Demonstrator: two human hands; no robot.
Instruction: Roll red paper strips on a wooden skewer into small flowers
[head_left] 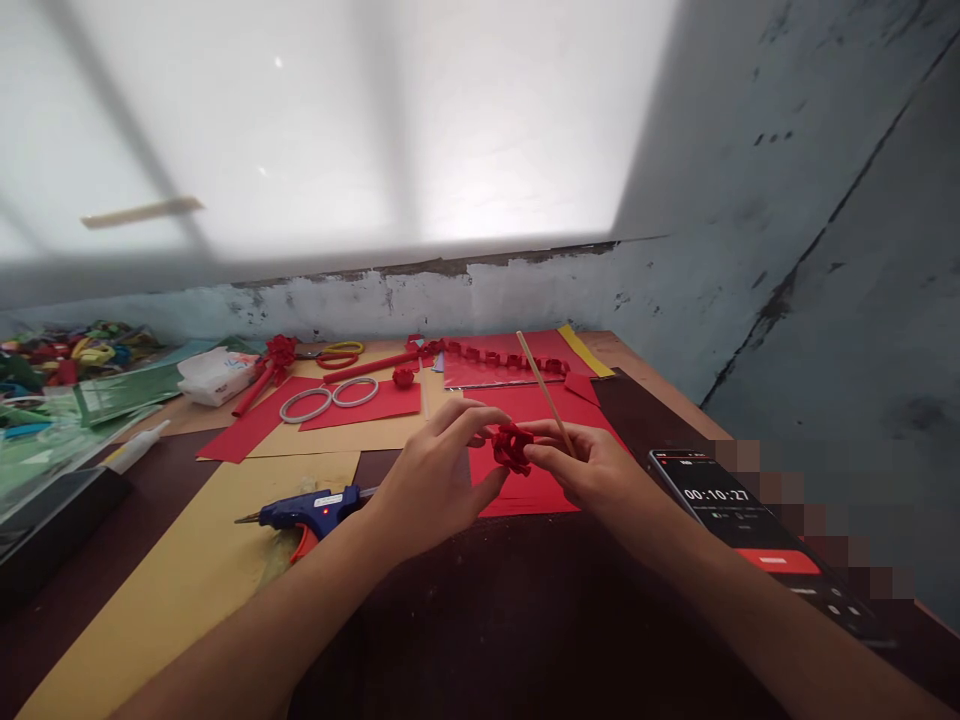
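Note:
Between my two hands is a red paper flower [512, 449] with curled petals. My left hand [442, 475] pinches its left side, fingers over the top and thumb below. The fingertips of my right hand [581, 465] grip the flower's right side. A thin wooden stick [541, 383] also rests in my right hand, held between the fingers and pointing up and away. Red paper sheets [495, 490] lie on the table beneath the hands. A blue glue gun [311, 510] with a lit red light lies left of my left forearm.
Behind are scissors [341, 354], two white rings [306, 405], a small red paper rose [403, 378] and a row of red paper curls [491, 357]. A phone [720, 510] showing a timer lies at right. At left are a tissue pack [217, 375] and a glue tube [136, 447].

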